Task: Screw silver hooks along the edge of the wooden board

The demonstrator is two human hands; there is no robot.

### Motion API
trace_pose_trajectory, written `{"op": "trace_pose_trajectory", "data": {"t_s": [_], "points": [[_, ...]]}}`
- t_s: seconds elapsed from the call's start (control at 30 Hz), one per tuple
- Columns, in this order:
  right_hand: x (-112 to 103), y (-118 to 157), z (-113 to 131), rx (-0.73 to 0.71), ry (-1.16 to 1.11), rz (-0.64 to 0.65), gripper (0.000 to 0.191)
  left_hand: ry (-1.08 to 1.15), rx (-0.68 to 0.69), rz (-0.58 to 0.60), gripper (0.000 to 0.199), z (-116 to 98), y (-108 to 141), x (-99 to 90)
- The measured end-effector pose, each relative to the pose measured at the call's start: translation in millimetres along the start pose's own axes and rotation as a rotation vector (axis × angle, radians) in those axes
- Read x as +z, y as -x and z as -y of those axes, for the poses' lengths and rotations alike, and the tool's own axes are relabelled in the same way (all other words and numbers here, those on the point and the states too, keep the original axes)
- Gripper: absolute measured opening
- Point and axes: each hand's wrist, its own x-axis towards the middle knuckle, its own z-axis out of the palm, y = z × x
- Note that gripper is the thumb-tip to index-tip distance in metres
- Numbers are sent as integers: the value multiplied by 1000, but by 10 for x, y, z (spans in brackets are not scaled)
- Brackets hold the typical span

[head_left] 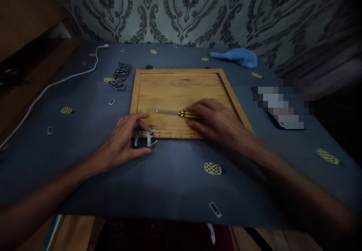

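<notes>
A wooden framed panel (pixel 181 92) lies flat on the blue patterned cloth, with a row of small holes along its near edge. At its near left corner, my left hand (pixel 124 140) has thumb and fingers around a small silver metal fitting (pixel 149 138). My right hand (pixel 216 121) is over the right part of the panel, its fingers at the yellow and black handle of a screwdriver (pixel 169 112). The screwdriver's shaft points left across the wood. The fingertips of my right hand are partly hidden.
Several metal pieces (pixel 121 72) lie beyond the panel's left side. A white cable (pixel 68 77) crosses the left of the cloth (pixel 85 130). A blue rag (pixel 237 57) lies at the back right, and a dark-edged, pixelated object (pixel 283 107) lies at the right.
</notes>
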Motion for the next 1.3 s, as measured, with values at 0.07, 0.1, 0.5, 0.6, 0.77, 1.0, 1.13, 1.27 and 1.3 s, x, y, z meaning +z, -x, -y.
{"op": "trace_pose_trajectory", "data": {"t_s": [0.07, 0.1, 0.5, 0.6, 0.77, 1.0, 1.13, 1.27, 1.3], "points": [[10, 86, -119, -6, 38, 21, 30, -13, 15, 5, 75, -1, 6, -10], [13, 114, -158, -1, 49, 22, 29, -19, 23, 9, 74, -2, 7, -15], [-44, 143, -130, 178, -152, 9, 18, -7, 14, -3, 75, 9, 15, -7], [-111, 169, -93, 227, -269, -54, 24, 28, 9, 8, 77, 16, 9, -9], [-307, 88, 173, 227, -442, -402, 26, 40, 12, 10, 74, 6, -1, -11], [-246, -120, 453, 160, -496, -280, 43, 8, 18, 7, 72, 10, 8, -12], [-129, -74, 603, 176, -539, -362, 39, 8, 23, 11, 72, 0, 3, -17], [-41, -24, 760, 227, -857, -387, 36, -19, 41, -6, 71, -17, -16, -19], [-16, -20, 778, 235, -908, -374, 37, -27, 49, -14, 71, -20, -20, -20]]}}
